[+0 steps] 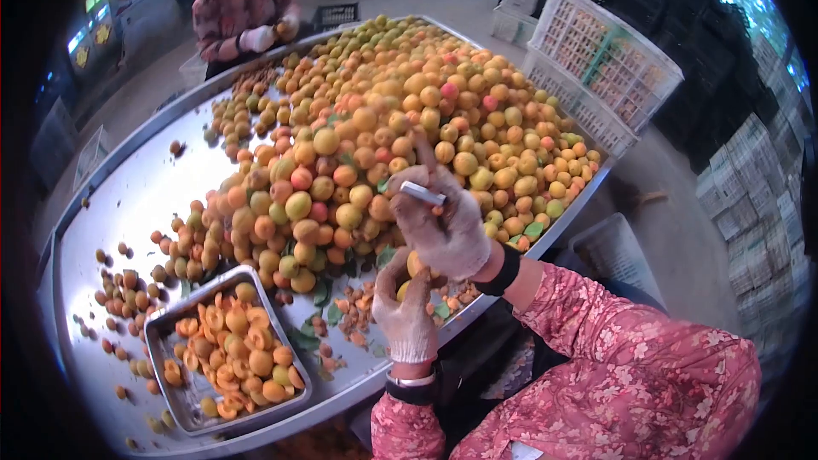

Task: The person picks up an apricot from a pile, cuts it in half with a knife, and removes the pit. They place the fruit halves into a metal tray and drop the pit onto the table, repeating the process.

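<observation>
My left hand (406, 317), in a whitish, stained glove, is closed around a yellow-orange apricot (415, 264) near the table's front edge. Just above it, my right hand (452, 234), also gloved, grips a short tool with a pale, flat end (423, 193); the rest of the tool is hidden by the fingers. One right finger points toward the large apricot heap (358, 153). Below the hands lie apricot pits and scraps (354, 311) with green leaves. To the left, a metal tray (158, 366) holds halved and whole apricots (234, 345).
The metal table (136, 196) has a raised rim, with loose apricots scattered at left. Across it, another person (243, 13) in gloves handles fruit. White plastic crates (605, 55) are stacked at right, and a pale bin (618, 255) stands beside my right arm.
</observation>
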Motion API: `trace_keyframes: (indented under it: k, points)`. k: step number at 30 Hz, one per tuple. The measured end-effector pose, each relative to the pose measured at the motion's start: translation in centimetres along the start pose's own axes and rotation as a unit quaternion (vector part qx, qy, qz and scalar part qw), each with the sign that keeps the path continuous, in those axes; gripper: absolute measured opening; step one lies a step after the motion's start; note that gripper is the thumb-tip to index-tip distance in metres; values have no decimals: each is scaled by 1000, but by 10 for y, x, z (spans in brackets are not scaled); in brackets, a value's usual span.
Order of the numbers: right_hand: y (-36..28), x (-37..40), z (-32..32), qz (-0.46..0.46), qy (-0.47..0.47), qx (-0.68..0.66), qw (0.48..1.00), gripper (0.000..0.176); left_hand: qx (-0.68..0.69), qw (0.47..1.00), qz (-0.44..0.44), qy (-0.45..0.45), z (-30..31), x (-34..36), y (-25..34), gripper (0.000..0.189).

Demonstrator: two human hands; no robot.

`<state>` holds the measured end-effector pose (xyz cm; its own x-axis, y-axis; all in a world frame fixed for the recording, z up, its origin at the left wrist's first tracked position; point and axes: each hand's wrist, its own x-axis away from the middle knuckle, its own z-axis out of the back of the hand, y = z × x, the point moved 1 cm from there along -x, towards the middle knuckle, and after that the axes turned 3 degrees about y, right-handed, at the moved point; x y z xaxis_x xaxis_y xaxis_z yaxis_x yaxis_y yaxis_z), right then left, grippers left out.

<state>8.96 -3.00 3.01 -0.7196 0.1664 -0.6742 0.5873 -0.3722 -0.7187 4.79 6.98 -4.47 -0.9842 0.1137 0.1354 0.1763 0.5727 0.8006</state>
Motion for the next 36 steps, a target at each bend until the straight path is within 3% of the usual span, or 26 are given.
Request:
trace_keyframes:
  k: [3, 4, 6, 8, 9, 14, 16, 20, 22, 24, 28, 30, 32, 34, 36]
  points:
    - [16, 2, -2, 99, -2, 15, 995, 25, -74, 997, -26, 2, 3, -2, -13, 28]
    - [18, 8, 0, 49, -45, -23, 998, 22, -74, 997, -21, 14, 0, 0, -10, 27]
    - [17, 9, 1, -67, -33, -50, 996, 19, -70, 997, -8, 27, -6, 4, -1, 30]
    - [13, -3, -1, -92, 71, -129, 985, 13, -67, 997, -23, 14, -2, 2, -6, 31]
    - [12, -3, 1, -196, 92, -247, 945, 10, -61, 998, -30, 15, -1, 1, -8, 33]
    - [18, 0, 4, -173, 99, -197, 960, 14, -116, 990, -75, -3, -10, 4, 0, 34]
    - [15, 0, 3, 9, 81, -48, 995, 17, -115, 992, -48, 10, -14, 7, 4, 32]
    - [6, 3, 6, -31, 3, -59, 998, 18, -102, 995, -12, 11, -7, 5, 1, 31]
    - [14, 0, 0, -32, 12, -72, 997, 15, -79, 996, -22, 16, -8, 6, 1, 31]
    - [24, -6, -5, -171, 133, -330, 919, 12, -75, 996, -40, 15, -9, 7, 3, 32]
    - [29, -5, 1, -267, 153, -352, 884, 11, -85, 995, -50, 19, -10, 6, 2, 32]
    - [26, -1, 2, -250, 141, -349, 892, 13, -76, 996, -44, 17, -8, 4, 1, 32]
    - [19, -1, 2, -156, 105, -234, 954, 14, -67, 997, -38, 13, -8, 4, 1, 32]
    - [15, 1, 4, -128, 101, -180, 970, 14, -39, 999, -25, 13, -9, 4, 4, 31]
    - [16, 2, 4, 18, 72, -41, 996, 15, -30, 999, -23, 16, -11, 5, 5, 31]
